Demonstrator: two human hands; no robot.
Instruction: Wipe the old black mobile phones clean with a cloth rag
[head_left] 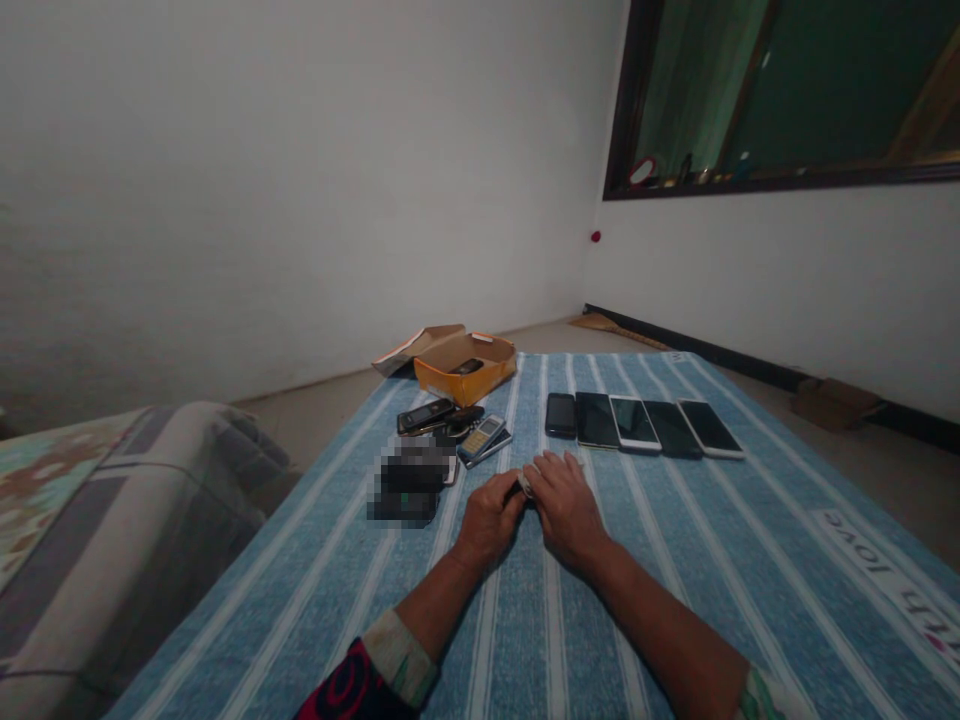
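The small pale object point(526, 485) sits between the two hands, near the middle of a blue-and-white striped cloth point(757, 590). The left hand point(491, 520) has its grip closed on it, fingers curled over. The right hand point(566, 505) lies palm down with its fingers lightly bent and its edge against the object; whether that grip has hold cannot be told.

Just far of the right hand, five smartphones point(637, 425) lie face up in a tight row. Far of the left hand sit a silver keypad phone point(481, 435) and a black phone point(424, 415), with a pixelated dark object point(412, 485) nearer. At the cloth's far edge stands an open orange cardboard box point(465, 375) with a dark phone point(469, 366) inside. Left of the cloth lies folded bedding point(135, 510); a framed window point(772, 95) hangs on the right wall.
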